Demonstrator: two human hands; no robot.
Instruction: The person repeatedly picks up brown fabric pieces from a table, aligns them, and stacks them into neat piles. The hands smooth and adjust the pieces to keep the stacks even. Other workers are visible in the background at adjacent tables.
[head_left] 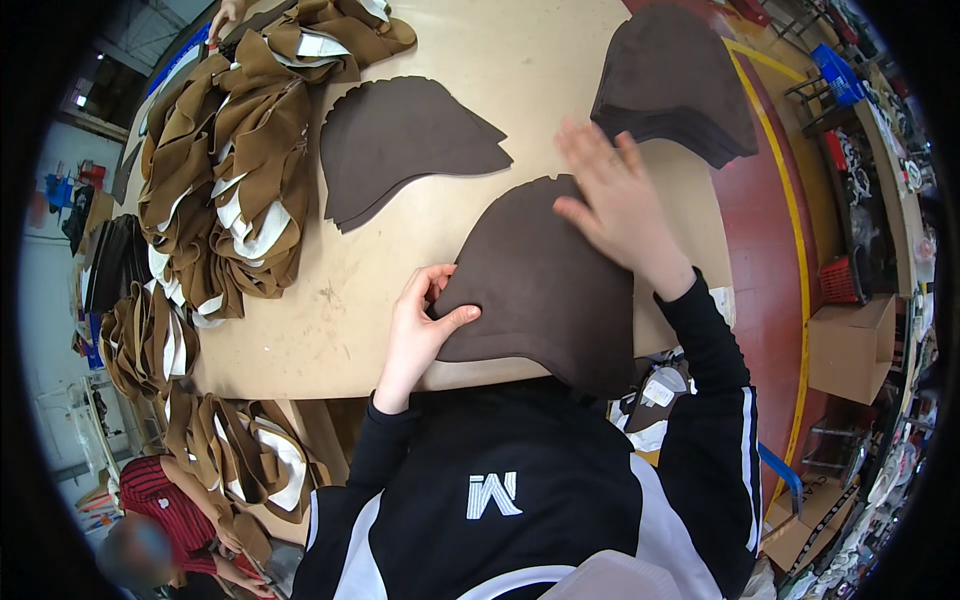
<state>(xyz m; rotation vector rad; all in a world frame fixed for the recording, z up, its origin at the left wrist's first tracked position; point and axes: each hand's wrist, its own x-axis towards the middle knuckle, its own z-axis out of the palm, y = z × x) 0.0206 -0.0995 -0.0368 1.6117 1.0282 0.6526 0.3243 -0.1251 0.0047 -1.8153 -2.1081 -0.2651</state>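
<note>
A dark brown, dome-shaped flat cut piece [545,285] lies at the table's near edge in front of me, its lower corner reaching past the edge. My left hand [412,328] pinches its left edge, thumb on top and fingers curled at the side. Over its upper right edge is my right hand [625,210], flat, with thumb and fingers apart and slightly blurred; whether it touches the piece I cannot tell. Similar dark pieces [410,145] lie overlapped farther left. A thicker stack of them [675,80] sits at the far right.
Brown and white folded pieces [235,170] heap along the table's left side. Another person [185,510] works at the lower left, and a hand [228,14] shows at the far left. Cardboard boxes [850,345] and loaded shelves stand right, beyond a red floor [750,220].
</note>
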